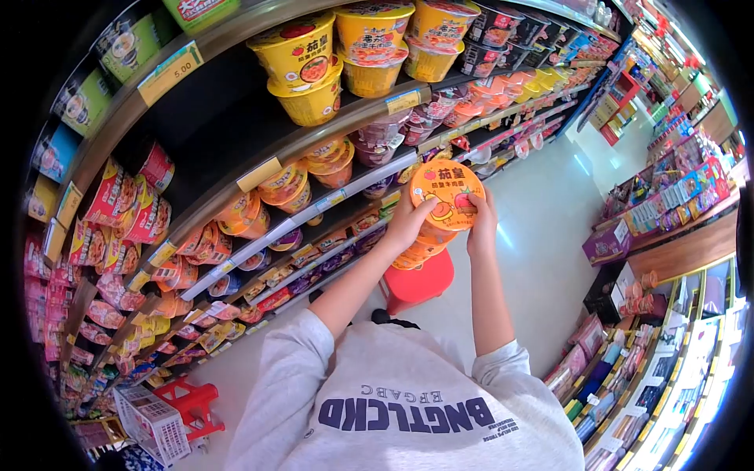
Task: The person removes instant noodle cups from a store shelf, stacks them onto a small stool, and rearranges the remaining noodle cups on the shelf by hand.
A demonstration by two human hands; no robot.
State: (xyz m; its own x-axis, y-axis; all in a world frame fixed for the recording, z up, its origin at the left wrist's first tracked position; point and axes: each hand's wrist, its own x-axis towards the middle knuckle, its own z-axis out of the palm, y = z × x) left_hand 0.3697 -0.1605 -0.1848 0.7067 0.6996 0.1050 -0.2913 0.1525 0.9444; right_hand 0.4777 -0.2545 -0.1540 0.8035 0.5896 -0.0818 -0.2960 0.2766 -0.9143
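Note:
Both my hands are wrapped round an instant noodle tub (pixel 449 174) with an orange lid, lid side toward me. My left hand (pixel 410 218) grips its left side with the thumb over the lid edge. On the opposite side, my right hand (pixel 482 213) holds it the same way. More orange tubs (pixel 416 255) show just beneath it, partly hidden by it and my left hand. Below them is a red stool (pixel 424 286) on the floor.
Shelves on the left carry yellow noodle tubs (pixel 373 47), red tubs (pixel 118 196) and a yellow price tag (pixel 170 72). A white basket (pixel 149 424) stands by a red stool (pixel 192 404) at lower left. Another shelf (pixel 652 377) runs along the right of the aisle floor (pixel 542 259).

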